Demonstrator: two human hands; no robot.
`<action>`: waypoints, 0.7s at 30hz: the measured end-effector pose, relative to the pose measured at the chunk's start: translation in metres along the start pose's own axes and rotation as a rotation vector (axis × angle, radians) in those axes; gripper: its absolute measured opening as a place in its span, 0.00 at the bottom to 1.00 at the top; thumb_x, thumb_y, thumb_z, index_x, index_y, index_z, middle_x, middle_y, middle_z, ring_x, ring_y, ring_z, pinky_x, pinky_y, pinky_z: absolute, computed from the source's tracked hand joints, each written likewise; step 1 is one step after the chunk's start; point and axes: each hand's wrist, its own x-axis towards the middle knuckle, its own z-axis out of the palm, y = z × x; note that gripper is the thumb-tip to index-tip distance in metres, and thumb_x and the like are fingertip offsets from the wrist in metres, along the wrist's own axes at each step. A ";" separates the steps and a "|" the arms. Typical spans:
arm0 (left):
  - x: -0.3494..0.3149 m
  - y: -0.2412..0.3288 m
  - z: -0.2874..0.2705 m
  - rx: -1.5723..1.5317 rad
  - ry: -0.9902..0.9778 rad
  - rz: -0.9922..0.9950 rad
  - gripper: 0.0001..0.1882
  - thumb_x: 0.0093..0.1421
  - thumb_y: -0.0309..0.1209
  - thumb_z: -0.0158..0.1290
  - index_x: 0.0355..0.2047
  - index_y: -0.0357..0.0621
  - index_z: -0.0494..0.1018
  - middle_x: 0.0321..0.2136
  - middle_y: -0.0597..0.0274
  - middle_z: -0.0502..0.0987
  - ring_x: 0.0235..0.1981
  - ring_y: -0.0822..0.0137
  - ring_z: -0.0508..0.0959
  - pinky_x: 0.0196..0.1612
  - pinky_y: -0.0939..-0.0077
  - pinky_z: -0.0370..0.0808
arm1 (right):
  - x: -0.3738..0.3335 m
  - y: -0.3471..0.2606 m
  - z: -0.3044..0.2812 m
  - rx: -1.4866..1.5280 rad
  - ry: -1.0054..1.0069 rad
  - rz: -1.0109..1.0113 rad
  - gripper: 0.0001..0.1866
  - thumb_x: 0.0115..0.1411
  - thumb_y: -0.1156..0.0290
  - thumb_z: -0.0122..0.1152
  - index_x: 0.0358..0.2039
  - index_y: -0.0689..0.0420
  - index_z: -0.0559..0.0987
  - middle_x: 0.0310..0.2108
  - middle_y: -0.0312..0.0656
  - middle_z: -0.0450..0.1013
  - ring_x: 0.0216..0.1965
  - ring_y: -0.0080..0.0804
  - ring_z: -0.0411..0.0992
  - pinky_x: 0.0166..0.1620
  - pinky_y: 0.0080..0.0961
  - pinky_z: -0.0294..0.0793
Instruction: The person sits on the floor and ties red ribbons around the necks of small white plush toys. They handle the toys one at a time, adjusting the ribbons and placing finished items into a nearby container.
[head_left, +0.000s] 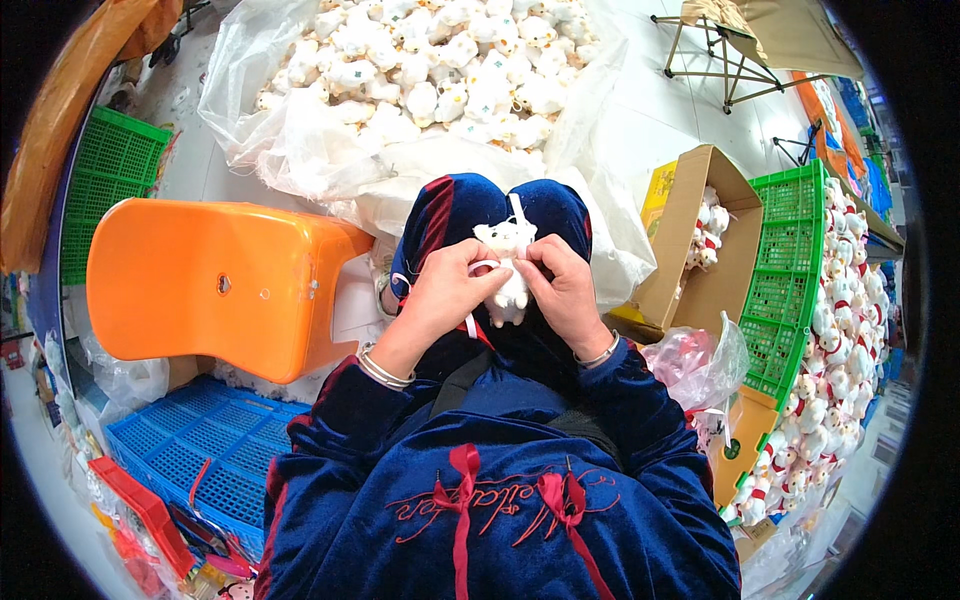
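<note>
Fingers pinched on both hands: left hand (455, 285) on a thin white strip (485, 267), right hand (560, 288) at the plush animal's (510, 288) neck; can't tell if it has the strip's other end. Plush sits over the lap's knee end. Looks partway: no red band on it, unlike plushes (838, 365) behind the green mesh crate's (782, 285) wall. Fuzzy, rounded body; velvety navy trousers (556, 207); crinkly translucent bag (300, 150) beyond holds plenty more.

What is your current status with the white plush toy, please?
Left hand and right hand both holding white plush toy. Toy's head pointing away from me. White strip by left hand. Nothing visibly in the way.
</note>
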 end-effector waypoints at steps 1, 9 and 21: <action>0.001 0.001 0.002 0.032 0.003 -0.003 0.15 0.58 0.36 0.64 0.35 0.35 0.78 0.27 0.54 0.81 0.29 0.66 0.81 0.35 0.72 0.76 | 0.000 0.002 0.000 -0.016 0.001 -0.015 0.05 0.60 0.77 0.66 0.33 0.63 0.78 0.29 0.42 0.72 0.28 0.31 0.73 0.33 0.25 0.71; 0.007 0.003 0.012 0.133 0.049 0.063 0.13 0.59 0.35 0.63 0.35 0.35 0.77 0.31 0.50 0.82 0.33 0.61 0.83 0.39 0.69 0.78 | -0.009 0.003 0.003 0.352 0.091 0.163 0.07 0.64 0.77 0.64 0.30 0.62 0.74 0.28 0.31 0.68 0.30 0.17 0.66 0.34 0.18 0.67; 0.012 0.002 -0.007 0.046 -0.071 0.204 0.09 0.59 0.30 0.62 0.36 0.36 0.80 0.29 0.61 0.78 0.30 0.73 0.77 0.36 0.77 0.74 | -0.003 -0.002 0.000 -0.041 -0.008 -0.013 0.05 0.58 0.78 0.67 0.35 0.62 0.80 0.31 0.43 0.73 0.31 0.36 0.74 0.35 0.27 0.73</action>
